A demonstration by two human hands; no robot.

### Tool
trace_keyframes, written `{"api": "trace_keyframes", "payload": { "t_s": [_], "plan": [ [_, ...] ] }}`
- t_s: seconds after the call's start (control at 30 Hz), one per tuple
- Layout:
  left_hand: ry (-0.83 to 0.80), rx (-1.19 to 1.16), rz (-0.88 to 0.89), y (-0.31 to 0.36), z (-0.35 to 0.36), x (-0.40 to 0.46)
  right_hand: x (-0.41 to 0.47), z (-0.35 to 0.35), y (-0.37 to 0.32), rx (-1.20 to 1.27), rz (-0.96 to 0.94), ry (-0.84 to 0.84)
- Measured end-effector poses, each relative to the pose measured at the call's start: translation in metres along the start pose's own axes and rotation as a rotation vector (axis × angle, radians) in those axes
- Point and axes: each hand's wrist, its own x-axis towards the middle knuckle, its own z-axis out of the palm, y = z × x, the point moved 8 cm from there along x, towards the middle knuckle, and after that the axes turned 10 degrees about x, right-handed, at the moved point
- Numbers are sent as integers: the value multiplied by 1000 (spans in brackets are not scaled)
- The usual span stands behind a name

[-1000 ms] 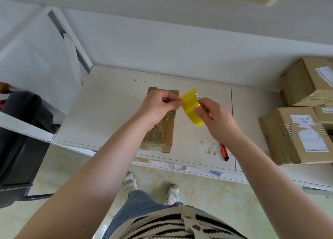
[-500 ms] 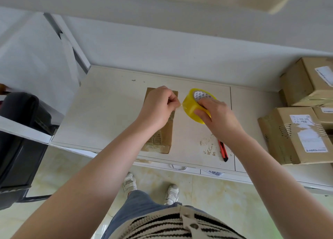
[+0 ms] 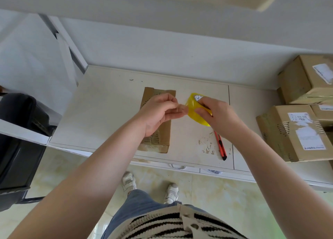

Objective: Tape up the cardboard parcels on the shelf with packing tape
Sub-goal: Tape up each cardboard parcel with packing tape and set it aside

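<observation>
Tape (image 3: 198, 111) sits gripped in your right hand (image 3: 218, 116) at frame centre; your left hand (image 3: 160, 112) pinches its free end. Pull steadily, keeping the strip flat over the parcel (image 3: 158, 141).

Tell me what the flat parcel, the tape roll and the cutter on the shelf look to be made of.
Flat parcel: brown corrugated cardboard, matte, torn flutes showing, partly covered with glossy tape. Tape roll: translucent yellow plastic film, shiny, on a printed, probably paper core. Cutter: smooth red-orange body with black end, likely plastic.
</observation>
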Motion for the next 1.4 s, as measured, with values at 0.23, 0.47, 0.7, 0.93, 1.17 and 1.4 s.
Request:
{"api": "trace_keyframes", "payload": {
  "t_s": [0.23,0.47,0.7,0.93,1.17,1.4],
  "plan": [
    [59,1,-99,-10,-6,4,0,6,-12,-60,-41,-69],
    [42,82,-148,-13,-7,1,-3,9,-17,-62,-28,-72],
    [24,127,-124,-10,-6,-2,0,10,-12,-74,38,-40],
    [-5,89,-126,-11,-6,-1,-2,11,-11,-83,27,-47],
    [-53,49,-163,-14,-6,1,-3,10,-11,-72,0,-49],
    [-57,159,-152,-16,-6,3,-3,12,-11,-49,-13,-50]
  ]
}}
